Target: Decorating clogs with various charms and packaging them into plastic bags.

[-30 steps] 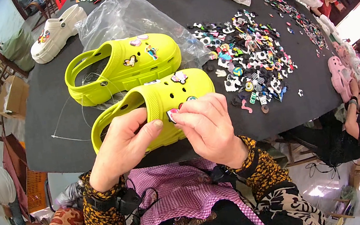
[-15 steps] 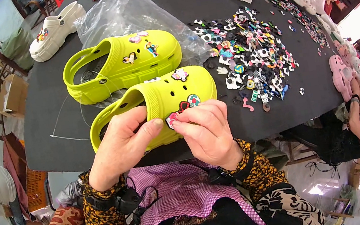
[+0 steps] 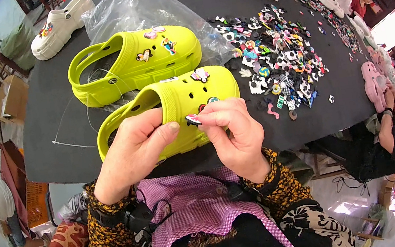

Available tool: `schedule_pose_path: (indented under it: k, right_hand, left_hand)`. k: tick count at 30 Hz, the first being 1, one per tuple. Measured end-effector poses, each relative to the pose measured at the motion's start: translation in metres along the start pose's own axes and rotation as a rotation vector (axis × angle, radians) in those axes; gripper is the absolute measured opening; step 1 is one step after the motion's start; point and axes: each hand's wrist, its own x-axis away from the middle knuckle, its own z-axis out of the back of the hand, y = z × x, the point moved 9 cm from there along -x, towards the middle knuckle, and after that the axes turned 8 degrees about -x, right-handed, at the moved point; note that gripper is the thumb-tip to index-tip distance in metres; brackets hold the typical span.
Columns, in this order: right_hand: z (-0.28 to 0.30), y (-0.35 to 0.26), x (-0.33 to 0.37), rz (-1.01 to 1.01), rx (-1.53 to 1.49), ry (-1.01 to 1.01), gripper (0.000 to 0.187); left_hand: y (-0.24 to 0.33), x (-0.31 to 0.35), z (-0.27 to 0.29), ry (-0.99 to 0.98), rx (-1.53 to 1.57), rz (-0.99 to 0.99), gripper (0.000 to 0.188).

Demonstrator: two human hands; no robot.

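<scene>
The nearer lime-green clog (image 3: 218, 83) lies in front of me, its toe to the right. My left hand (image 3: 135, 151) is closed around its near side by the opening, some fingers hidden inside. Between the thumb and fingers of my right hand (image 3: 236, 135) is a small pink, white and black shoe charm (image 3: 193, 119), tilted at the clog's upper; I cannot tell whether it touches a hole. Other charms sit on this clog, partly covered by my right hand. Behind it stands the matching lime-green clog (image 3: 149, 82), with several charms on its upper.
Loose charms (image 3: 279, 53) lie in a wide pile to the right. A clear plastic bag (image 3: 138, 9) is behind the clogs, and a thin looped string links them at left. A white clog (image 3: 58, 29) stands far left. Co-workers handle a pink clog (image 3: 373, 85) and white clogs at right.
The charm in my right hand has tipped from facing up to nearly edge-on, and the right fingers have turned with it. My left hand keeps its hold; the whole view has shifted slightly.
</scene>
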Motion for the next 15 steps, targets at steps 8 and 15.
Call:
schedule_pose_path:
  k: [8,15]
  right_hand:
    - [0.003,0.006,-0.004,-0.075,-0.037,0.024,0.017]
    - [-0.006,-0.014,0.003,0.195,0.201,-0.021,0.025]
  left_hand:
    - [0.01,-0.006,0.001,0.054,0.046,-0.105,0.029]
    - [0.005,-0.005,0.002,0.044,-0.023,-0.06,0.029]
